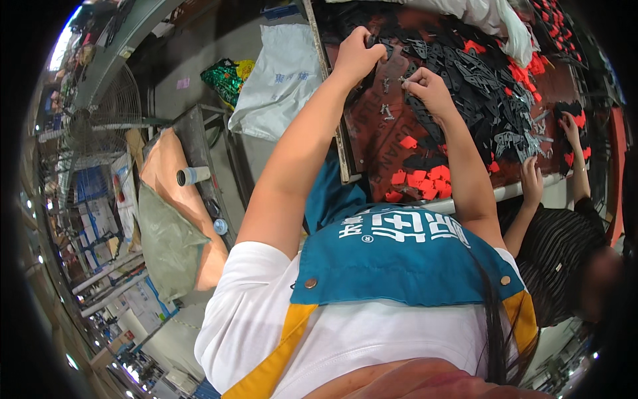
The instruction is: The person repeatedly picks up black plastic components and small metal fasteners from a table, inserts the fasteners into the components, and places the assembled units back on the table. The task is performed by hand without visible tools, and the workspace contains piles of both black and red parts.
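Over the far left part of the reddish-brown tabletop [369, 147], my left hand [361, 56] is closed around a black plastic part [380, 46], with its fingers hiding some of it. My right hand [430, 93] sits a little nearer and to the right, thumb and fingertips pinched on a small silvery metal piece [402, 80]. Between and below the hands lie small loose metal pieces [387, 112]. A heap of flat black plastic parts [468, 73] spreads to the right of my right hand. Red plastic pieces [432, 178] are scattered along the table's near edge.
At the right, a co-worker's hands [530, 178] reach over grey and black parts. A white plastic bag [522, 40] lies on the far right of the table. Left of it on the floor are a white woven sack [272, 80], a cup [193, 175] on a bench, and a large fan [100, 126].
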The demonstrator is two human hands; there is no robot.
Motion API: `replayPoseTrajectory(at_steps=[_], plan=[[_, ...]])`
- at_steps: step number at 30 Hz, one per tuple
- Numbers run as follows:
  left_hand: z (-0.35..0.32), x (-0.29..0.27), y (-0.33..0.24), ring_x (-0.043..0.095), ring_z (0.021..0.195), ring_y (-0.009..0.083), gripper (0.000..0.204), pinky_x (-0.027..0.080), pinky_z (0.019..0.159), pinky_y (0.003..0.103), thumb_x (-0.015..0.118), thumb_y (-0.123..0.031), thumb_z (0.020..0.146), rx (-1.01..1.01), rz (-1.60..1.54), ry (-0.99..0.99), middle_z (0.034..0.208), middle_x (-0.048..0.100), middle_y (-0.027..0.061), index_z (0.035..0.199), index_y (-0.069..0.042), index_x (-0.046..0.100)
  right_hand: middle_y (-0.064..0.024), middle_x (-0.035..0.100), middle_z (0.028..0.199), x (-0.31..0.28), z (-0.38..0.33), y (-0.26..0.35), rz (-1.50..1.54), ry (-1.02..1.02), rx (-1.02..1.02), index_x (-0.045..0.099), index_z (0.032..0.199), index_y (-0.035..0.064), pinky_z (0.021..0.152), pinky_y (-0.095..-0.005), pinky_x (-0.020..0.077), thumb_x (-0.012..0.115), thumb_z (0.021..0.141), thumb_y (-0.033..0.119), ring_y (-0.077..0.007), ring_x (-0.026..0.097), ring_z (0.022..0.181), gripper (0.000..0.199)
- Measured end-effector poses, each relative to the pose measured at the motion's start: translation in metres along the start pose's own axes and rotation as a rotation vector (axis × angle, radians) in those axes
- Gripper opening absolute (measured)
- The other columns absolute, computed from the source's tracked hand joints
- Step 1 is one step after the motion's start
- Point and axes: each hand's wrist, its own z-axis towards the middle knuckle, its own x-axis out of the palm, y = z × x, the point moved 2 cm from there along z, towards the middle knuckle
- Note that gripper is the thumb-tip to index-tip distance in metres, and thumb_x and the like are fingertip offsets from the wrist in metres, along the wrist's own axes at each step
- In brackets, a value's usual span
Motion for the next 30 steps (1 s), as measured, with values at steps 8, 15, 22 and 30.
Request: replayPoseTrajectory(at_steps=[8, 15, 22, 30], plan=[[-0.069, 0.015, -0.059, 0.06, 0.086, 0.028, 0.027, 0.047, 0.078, 0.034, 0.065, -0.015, 0.079, 0.495, -0.003, 0.273, 0.091, 0.061, 0.0104, 0.104, -0.006, 0.057, -0.0004, 0.056, 0.073, -0.01, -0.05, 0.054, 0.475, 0.115, 0.03, 0.053, 0.077, 0.0061, 0.06, -0.0204, 0.0408, 0.062, 0.08, 0.004, -0.0074, 0.051, 0.065, 0.01], [-0.09, 0.022, -0.074, 0.057, 0.071, 0.0185, 0.011, 0.046, 0.066, 0.029, 0.057, -0.012, 0.087, 0.201, -0.095, 0.3, 0.08, 0.059, 0.0058, 0.091, -0.003, 0.057, -0.0012, 0.054, 0.069, -0.005, -0.083, 0.075, 0.147, 0.018, -0.161, 0.05, 0.076, 0.0049, 0.058, -0.0225, 0.0402, 0.062, 0.078, 0.001, -0.0088, 0.048, 0.059, 0.012], [-0.109, 0.039, -0.07, 0.05, 0.064, 0.0137, 0.01, 0.046, 0.06, 0.029, 0.054, -0.008, 0.087, -0.487, -0.995, 0.345, 0.074, 0.051, 0.0031, 0.095, -0.003, 0.051, -0.0089, 0.053, 0.069, -0.003, -0.103, 0.079, -0.745, -0.328, -0.588, 0.051, 0.092, 0.0039, 0.056, -0.0257, 0.0425, 0.062, 0.078, 0.002, -0.0187, 0.053, 0.061, 0.017], [-0.116, 0.038, -0.079, 0.051, 0.066, 0.0129, 0.014, 0.047, 0.061, 0.028, 0.057, -0.012, 0.088, -0.345, -0.909, 0.374, 0.075, 0.051, 0.0029, 0.096, -0.003, 0.05, -0.0032, 0.058, 0.085, -0.008, -0.117, 0.068, 0.71, 0.107, 0.022, 0.055, 0.106, -0.0014, 0.062, -0.0211, 0.0419, 0.054, 0.085, 0.008, -0.0085, 0.05, 0.069, 0.023]])
